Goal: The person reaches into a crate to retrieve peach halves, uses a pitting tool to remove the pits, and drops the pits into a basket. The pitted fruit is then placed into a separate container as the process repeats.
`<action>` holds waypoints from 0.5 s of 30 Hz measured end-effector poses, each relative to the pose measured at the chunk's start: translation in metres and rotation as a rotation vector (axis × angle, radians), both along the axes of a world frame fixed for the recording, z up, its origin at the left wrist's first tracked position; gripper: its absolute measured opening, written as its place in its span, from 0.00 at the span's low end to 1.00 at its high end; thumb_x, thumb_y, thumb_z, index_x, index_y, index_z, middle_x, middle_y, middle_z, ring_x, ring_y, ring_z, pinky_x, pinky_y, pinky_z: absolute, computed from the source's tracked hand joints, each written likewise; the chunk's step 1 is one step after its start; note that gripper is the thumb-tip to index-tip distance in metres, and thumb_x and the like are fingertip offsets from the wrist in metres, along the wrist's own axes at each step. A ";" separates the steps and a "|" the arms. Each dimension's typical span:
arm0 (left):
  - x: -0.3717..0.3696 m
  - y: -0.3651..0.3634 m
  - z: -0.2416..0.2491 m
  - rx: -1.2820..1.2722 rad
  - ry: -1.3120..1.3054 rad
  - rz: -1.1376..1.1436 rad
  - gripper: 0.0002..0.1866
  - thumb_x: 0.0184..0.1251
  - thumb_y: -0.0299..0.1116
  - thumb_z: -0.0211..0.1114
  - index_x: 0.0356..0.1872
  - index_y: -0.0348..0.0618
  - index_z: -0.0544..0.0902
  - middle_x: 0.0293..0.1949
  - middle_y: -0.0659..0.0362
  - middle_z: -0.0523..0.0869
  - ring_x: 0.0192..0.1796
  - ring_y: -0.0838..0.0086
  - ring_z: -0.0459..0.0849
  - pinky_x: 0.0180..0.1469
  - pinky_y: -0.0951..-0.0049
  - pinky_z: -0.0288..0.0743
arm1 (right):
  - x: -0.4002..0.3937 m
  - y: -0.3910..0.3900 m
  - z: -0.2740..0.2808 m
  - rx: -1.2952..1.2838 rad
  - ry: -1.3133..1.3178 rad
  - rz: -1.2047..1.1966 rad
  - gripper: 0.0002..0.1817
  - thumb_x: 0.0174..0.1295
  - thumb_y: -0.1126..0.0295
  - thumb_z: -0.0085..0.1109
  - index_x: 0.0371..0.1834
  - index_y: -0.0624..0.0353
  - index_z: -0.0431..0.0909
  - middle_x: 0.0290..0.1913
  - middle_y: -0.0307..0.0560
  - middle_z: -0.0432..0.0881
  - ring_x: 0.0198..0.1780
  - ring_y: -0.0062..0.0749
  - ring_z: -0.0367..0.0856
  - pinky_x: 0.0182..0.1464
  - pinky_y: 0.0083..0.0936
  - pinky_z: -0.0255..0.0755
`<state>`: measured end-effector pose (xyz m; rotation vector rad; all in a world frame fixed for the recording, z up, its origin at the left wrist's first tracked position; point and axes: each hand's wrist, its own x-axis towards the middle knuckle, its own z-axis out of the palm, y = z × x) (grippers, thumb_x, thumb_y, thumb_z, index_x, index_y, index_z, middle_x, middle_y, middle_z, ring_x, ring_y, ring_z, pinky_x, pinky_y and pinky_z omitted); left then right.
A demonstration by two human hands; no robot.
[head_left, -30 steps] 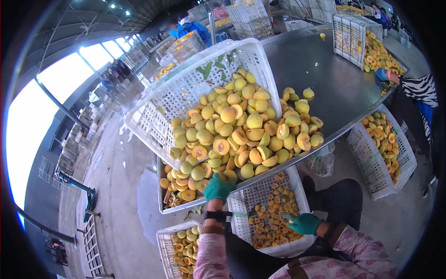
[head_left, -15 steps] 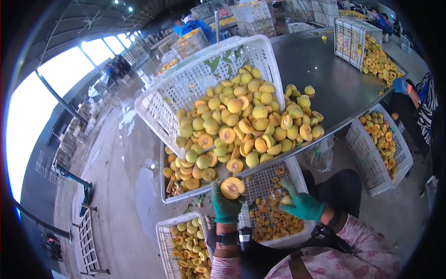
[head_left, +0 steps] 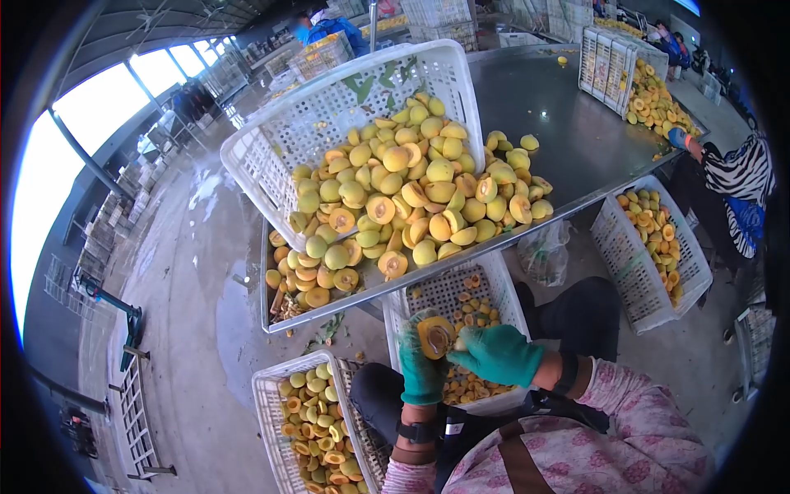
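My left hand point(head_left: 422, 370), in a green glove, is closed around a yellow peach half point(head_left: 434, 336) with its cut face and brown centre turned up. Beside it, my green-gloved right hand point(head_left: 500, 356) has its fingers drawn together against the edge of the fruit; whatever they grip is hidden. Both hands are above a white crate point(head_left: 512, 288) with small orange-brown pieces in it. Just beyond, a heap of yellow peaches point(head_left: 395, 185), many of them halved, spills from a tipped white crate point(head_left: 267, 136) onto the metal table point(head_left: 535, 99).
A crate of peach halves point(head_left: 262, 395) stands at lower left, another crate point(head_left: 613, 255) at right. A clear plastic bag point(head_left: 545, 253) is under the table edge. At far right, a co-worker's gloved hand point(head_left: 678, 138) is near a second tipped crate point(head_left: 605, 70).
My right hand has moved left to meet the peach half in my left hand. The fruit has tilted, and the whole view has shifted slightly.
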<state>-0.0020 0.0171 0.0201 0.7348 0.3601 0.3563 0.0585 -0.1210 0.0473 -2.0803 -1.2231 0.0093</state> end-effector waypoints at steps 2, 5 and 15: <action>-0.003 -0.003 0.010 0.040 -0.023 -0.014 0.23 0.69 0.50 0.48 0.51 0.40 0.73 0.43 0.56 0.79 0.43 0.73 0.79 0.48 0.72 0.75 | -0.002 0.001 -0.006 0.002 0.037 0.000 0.14 0.56 0.59 0.60 0.27 0.56 0.69 0.20 0.46 0.77 0.21 0.45 0.77 0.21 0.36 0.69; -0.001 0.000 -0.005 0.987 0.022 0.181 0.23 0.71 0.47 0.46 0.46 0.35 0.75 0.40 0.56 0.80 0.39 0.71 0.80 0.42 0.74 0.75 | -0.003 0.003 -0.010 -0.006 0.094 0.008 0.14 0.57 0.59 0.58 0.27 0.57 0.69 0.20 0.48 0.76 0.22 0.47 0.77 0.22 0.38 0.69; 0.000 0.035 0.003 0.586 0.181 -0.521 0.19 0.70 0.44 0.50 0.44 0.37 0.78 0.37 0.59 0.81 0.39 0.78 0.77 0.42 0.77 0.72 | 0.010 -0.010 -0.014 -0.164 0.336 0.265 0.19 0.63 0.55 0.50 0.30 0.63 0.76 0.25 0.58 0.77 0.24 0.51 0.77 0.29 0.40 0.69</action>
